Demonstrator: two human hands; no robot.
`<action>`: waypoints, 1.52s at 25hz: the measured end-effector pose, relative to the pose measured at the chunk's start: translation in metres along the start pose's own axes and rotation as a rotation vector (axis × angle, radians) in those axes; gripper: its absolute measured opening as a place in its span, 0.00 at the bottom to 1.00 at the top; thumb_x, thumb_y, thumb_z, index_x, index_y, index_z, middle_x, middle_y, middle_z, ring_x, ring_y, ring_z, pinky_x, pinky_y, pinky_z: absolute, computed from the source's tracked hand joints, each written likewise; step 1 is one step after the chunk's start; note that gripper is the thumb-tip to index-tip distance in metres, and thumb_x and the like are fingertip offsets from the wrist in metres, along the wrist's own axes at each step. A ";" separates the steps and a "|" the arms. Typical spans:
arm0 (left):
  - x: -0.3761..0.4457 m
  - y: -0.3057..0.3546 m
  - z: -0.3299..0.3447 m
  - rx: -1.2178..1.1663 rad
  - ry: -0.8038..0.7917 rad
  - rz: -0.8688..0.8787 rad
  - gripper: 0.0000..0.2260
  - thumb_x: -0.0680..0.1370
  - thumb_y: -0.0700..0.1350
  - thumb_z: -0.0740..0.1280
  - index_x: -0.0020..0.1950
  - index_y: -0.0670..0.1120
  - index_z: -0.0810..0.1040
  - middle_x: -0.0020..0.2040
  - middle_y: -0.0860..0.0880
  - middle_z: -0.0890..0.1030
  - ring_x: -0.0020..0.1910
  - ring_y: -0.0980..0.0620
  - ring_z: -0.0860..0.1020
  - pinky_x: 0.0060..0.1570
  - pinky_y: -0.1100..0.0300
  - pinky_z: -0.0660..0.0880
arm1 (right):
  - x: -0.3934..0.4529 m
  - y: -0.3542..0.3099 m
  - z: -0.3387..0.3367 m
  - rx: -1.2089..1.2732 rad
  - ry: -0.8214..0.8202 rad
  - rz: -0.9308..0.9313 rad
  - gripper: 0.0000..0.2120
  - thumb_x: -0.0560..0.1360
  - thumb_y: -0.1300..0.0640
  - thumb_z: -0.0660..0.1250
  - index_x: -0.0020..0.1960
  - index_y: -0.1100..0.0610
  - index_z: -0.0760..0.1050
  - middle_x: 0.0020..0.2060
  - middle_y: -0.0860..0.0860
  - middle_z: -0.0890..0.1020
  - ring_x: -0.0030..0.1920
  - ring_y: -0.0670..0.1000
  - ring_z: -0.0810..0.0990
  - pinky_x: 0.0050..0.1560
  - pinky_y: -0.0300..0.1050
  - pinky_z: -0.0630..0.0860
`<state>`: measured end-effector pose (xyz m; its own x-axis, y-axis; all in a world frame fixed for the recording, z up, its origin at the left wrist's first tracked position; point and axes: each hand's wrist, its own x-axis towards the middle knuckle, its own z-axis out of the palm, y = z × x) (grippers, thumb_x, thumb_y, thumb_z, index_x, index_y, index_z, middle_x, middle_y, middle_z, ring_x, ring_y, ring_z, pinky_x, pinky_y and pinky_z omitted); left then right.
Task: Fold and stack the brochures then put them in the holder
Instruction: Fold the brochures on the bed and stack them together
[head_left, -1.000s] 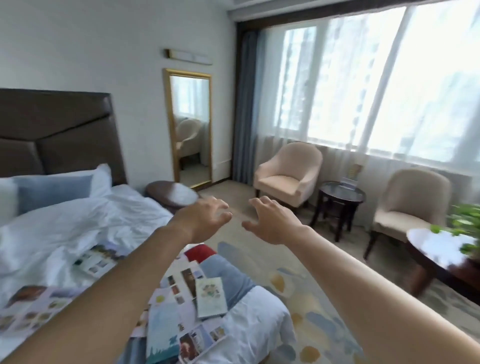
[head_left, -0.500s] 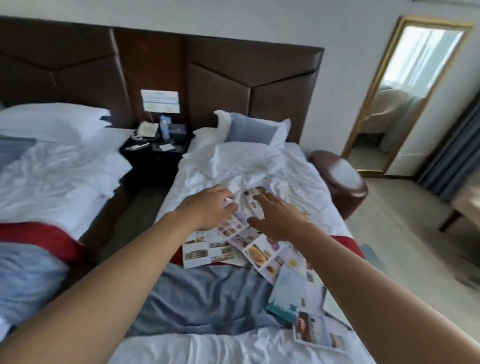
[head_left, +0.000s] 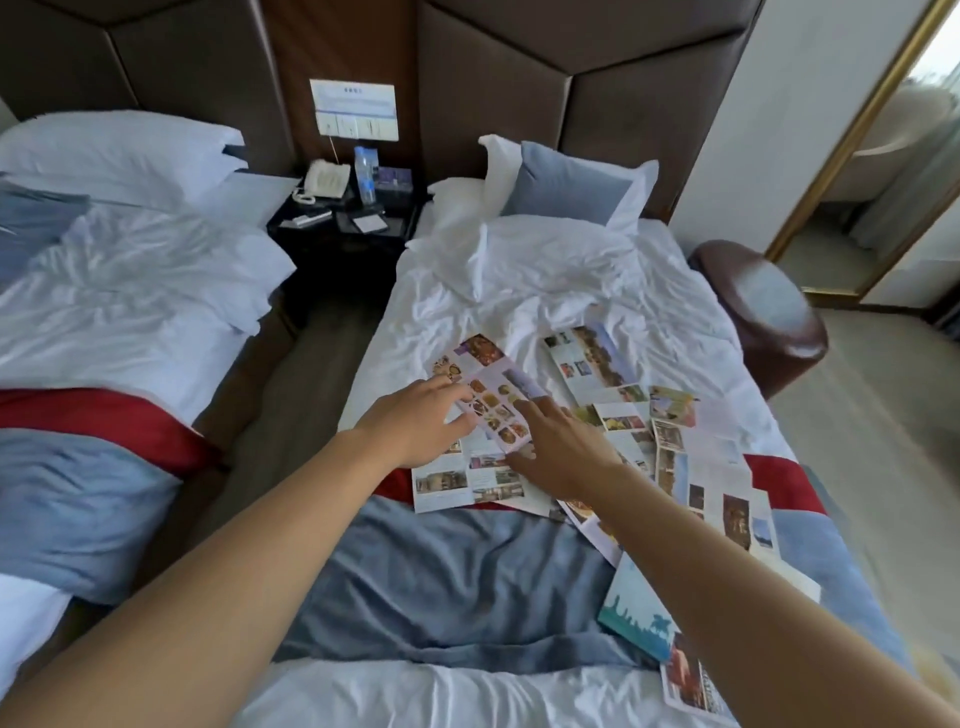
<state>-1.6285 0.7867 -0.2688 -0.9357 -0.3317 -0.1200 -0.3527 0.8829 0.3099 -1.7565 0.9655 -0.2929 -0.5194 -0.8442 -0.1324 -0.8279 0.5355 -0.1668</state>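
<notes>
Several unfolded brochures (head_left: 618, 415) lie scattered over the right bed (head_left: 519, 291). One with food photos (head_left: 493, 400) lies between my hands. My left hand (head_left: 415, 421) reaches onto its left edge, fingers stretched over the paper. My right hand (head_left: 561, 447) touches its right side, fingers extended. A brochure with building photos (head_left: 462, 483) lies under my hands. A teal-covered brochure (head_left: 634, 613) sits near the foot of the bed, partly hidden by my right forearm. No holder is visible.
A second bed (head_left: 130, 291) stands to the left across a narrow aisle. Between the beds a black nightstand (head_left: 343, 228) carries a phone and a water bottle. A brown round ottoman (head_left: 763, 306) and a gold-framed mirror (head_left: 852, 156) are at the right.
The view swung from the window and chairs round to the beds. Both hands came down onto the brochures, now touching the food-photo brochure.
</notes>
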 end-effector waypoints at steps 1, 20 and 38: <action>0.011 -0.006 0.010 -0.012 -0.002 -0.013 0.21 0.82 0.62 0.55 0.73 0.57 0.67 0.74 0.58 0.66 0.69 0.52 0.69 0.58 0.50 0.72 | 0.013 0.006 0.012 0.003 0.000 0.002 0.36 0.77 0.39 0.64 0.77 0.51 0.54 0.76 0.52 0.62 0.67 0.60 0.73 0.57 0.58 0.77; 0.151 -0.186 0.302 -0.100 -0.265 -0.219 0.24 0.81 0.61 0.57 0.73 0.52 0.67 0.73 0.51 0.68 0.68 0.48 0.70 0.60 0.47 0.72 | 0.171 0.056 0.324 0.028 -0.171 0.073 0.32 0.77 0.44 0.64 0.77 0.52 0.59 0.74 0.53 0.65 0.74 0.57 0.64 0.69 0.56 0.67; 0.165 -0.160 0.324 -1.058 -0.133 -0.567 0.26 0.75 0.68 0.52 0.50 0.55 0.84 0.48 0.56 0.86 0.50 0.56 0.82 0.54 0.52 0.77 | 0.168 0.022 0.372 0.472 -0.278 0.176 0.28 0.75 0.57 0.57 0.75 0.52 0.59 0.71 0.51 0.71 0.73 0.54 0.66 0.74 0.56 0.57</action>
<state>-1.7256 0.6985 -0.6442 -0.6612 -0.4925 -0.5660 -0.5993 -0.1071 0.7933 -1.7826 0.8442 -0.6823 -0.5129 -0.7378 -0.4389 -0.5164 0.6736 -0.5288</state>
